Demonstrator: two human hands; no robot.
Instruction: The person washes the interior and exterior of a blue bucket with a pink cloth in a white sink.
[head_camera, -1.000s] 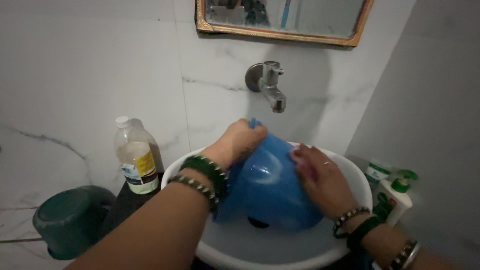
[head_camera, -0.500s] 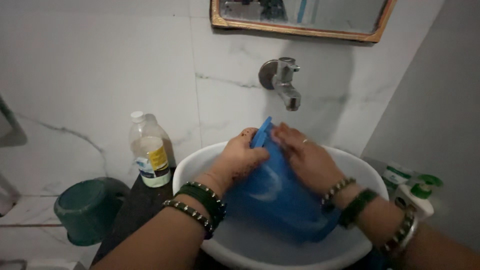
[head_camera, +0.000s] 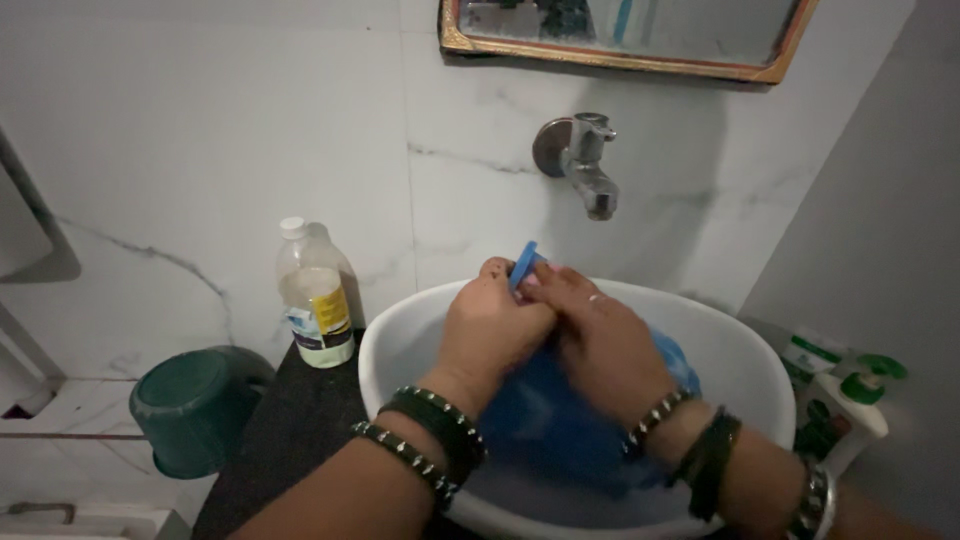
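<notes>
Here, the left hand (head_camera: 492, 330) and the right hand (head_camera: 600, 345) had their fingers clamped on a blue tub (head_camera: 560, 420). It sat in the white sink (head_camera: 740, 350), under the tap (head_camera: 585, 165).

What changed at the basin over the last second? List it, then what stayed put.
The right hand slid from the blue tub's side up to its far rim, meeting the left hand there; both now grip the rim close together. The tub sits lower in the white basin, mostly hidden by the hands. The tap, clear bottle and green bucket stayed in place.
</notes>
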